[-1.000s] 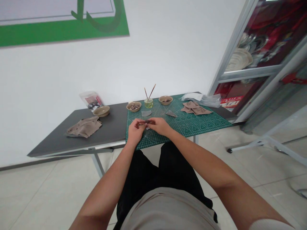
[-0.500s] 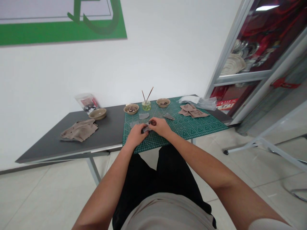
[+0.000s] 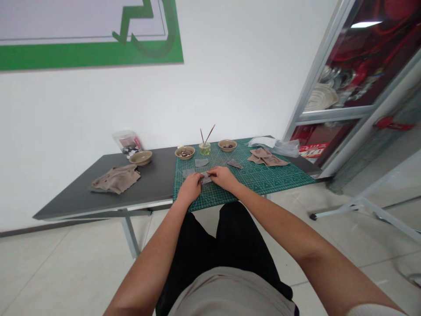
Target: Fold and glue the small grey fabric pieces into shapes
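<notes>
A thin, translucent grey piece (image 3: 206, 178) lies over the green cutting mat (image 3: 259, 181) between my hands. My left hand (image 3: 191, 185) has its fingers closed on the left end of it. At the opposite end, my right hand (image 3: 223, 177) pinches it with bent fingers. Just beyond are a flat grey piece (image 3: 201, 163), a darker grey piece (image 3: 234, 164) and a pale clear piece (image 3: 188, 172) beside my left hand. What the pieces are made of I cannot tell.
Behind stand a bowl of brownish bits (image 3: 184, 152), a glass jar (image 3: 204, 149) holding two thin sticks, and another bowl (image 3: 227, 145). Brown cloths (image 3: 267, 157) lie right and left, the left cloth (image 3: 116, 178) near a bowl (image 3: 140, 158) and clear tub (image 3: 126, 142). A plastic bag (image 3: 286, 148) lies back right.
My hands have moved slightly apart, and the grey piece between them now lies flatter and more exposed. The dark thing at my right fingertips no longer shows clearly. The whole view has shifted a little.
</notes>
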`<state>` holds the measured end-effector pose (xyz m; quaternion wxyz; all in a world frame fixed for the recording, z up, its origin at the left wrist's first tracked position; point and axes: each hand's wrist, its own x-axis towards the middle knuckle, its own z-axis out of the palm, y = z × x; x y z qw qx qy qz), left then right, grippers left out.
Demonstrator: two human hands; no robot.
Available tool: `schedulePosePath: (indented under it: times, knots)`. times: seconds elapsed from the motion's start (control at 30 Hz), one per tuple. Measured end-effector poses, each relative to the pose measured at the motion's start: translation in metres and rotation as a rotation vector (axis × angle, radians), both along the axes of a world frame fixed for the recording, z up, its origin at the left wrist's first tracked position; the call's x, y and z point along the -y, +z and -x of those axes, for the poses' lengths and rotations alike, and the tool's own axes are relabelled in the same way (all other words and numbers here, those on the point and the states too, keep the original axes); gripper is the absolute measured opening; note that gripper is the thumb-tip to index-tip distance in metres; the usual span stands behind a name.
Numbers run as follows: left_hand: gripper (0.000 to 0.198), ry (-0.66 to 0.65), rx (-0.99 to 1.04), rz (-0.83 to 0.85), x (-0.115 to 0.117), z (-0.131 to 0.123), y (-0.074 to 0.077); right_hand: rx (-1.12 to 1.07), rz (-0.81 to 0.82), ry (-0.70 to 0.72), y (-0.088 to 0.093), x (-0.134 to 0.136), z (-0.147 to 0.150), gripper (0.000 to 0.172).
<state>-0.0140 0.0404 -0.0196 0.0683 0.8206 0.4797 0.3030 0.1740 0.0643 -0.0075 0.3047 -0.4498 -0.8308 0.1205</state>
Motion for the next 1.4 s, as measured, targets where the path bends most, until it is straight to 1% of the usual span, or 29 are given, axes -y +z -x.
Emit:
schedulePosePath:
  times: [0.07, 0.2, 0.33, 0.53, 0.67, 0.8, 1.0, 1.13, 1.23, 1.3, 1.4]
  knots:
    - [0.027, 0.026, -0.007, -0.031, 0.000, -0.001, -0.002, 0.007, -0.003, 0.008, 0.000, 0.000, 0.001, 0.034]
    - [0.027, 0.076, -0.080, -0.067, 0.004, -0.004, -0.002, -0.004, -0.008, 0.036, 0.001, 0.002, 0.002, 0.026]
    - [0.029, 0.098, -0.087, -0.071, 0.005, -0.006, -0.004, 0.003, 0.011, -0.019, -0.001, 0.002, 0.002, 0.022]
    - [0.028, 0.119, -0.088, -0.041, 0.005, -0.008, -0.006, -0.071, 0.068, -0.067, -0.002, 0.006, 0.003, 0.015]
    - [0.027, 0.114, -0.049, -0.042, 0.009, -0.010, -0.005, -0.011, 0.011, -0.071, 0.000, 0.013, 0.003, 0.011]
    - [0.028, 0.110, -0.073, -0.039, 0.013, -0.013, -0.002, 0.044, -0.047, -0.073, -0.002, 0.018, 0.003, 0.011]
    - [0.029, 0.131, -0.168, -0.021, 0.018, -0.016, 0.003, 0.071, -0.128, -0.037, -0.009, 0.017, 0.000, 0.011]
    - [0.029, 0.143, -0.160, 0.016, 0.020, -0.017, 0.005, 0.069, -0.135, -0.024, -0.009, 0.018, -0.001, 0.009]
    - [0.030, 0.157, -0.164, 0.012, 0.021, -0.017, 0.006, 0.054, -0.136, -0.058, -0.007, 0.019, -0.001, 0.011]
    - [0.032, 0.147, -0.176, 0.006, 0.020, -0.018, 0.005, 0.055, -0.123, -0.070, -0.008, 0.018, -0.001, 0.012]
    - [0.033, 0.176, -0.185, 0.016, 0.019, -0.018, 0.004, 0.056, -0.085, -0.057, -0.008, 0.017, -0.002, 0.012]
